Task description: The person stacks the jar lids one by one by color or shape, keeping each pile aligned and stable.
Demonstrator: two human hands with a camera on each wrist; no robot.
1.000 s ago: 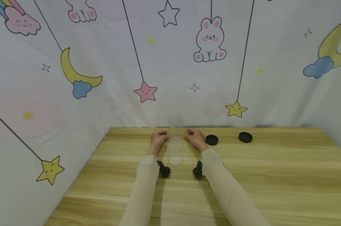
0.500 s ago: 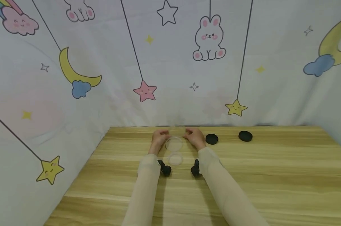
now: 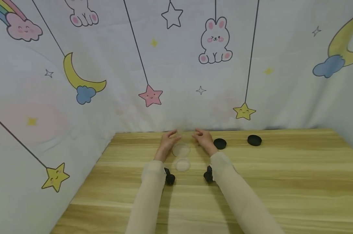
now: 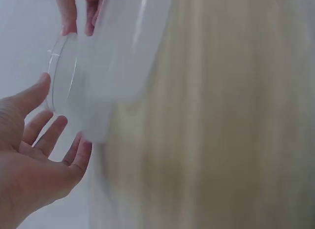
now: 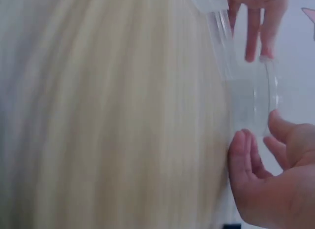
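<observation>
Several clear round plastic containers stand in a row on the table, the front container [image 3: 182,164] before the middle container [image 3: 181,149]. The rear container [image 4: 66,71] is cylindrical with a thin rim and barely shows in the head view. My left hand [image 3: 167,143] is at its left side, thumb and fingers spread loosely, with the thumb tip at the rim in the left wrist view. On the other side my right hand [image 3: 204,139] has its fingers loosely parted, fingertips close to the wall [image 5: 261,101]. Whether every fingertip touches is hard to tell.
A black round lid-like disc [image 3: 220,144] lies just right of my right hand, and a second black disc [image 3: 254,140] is farther right. The wood-grain table [image 3: 281,182] ends at a patterned curtain [image 3: 182,107] right behind the rear container.
Both hands have loosened, their fingers spreading away from the pinched pose of earlier, and have shifted slightly. The two nearer containers and the black discs stay put; the head view moves a little.
</observation>
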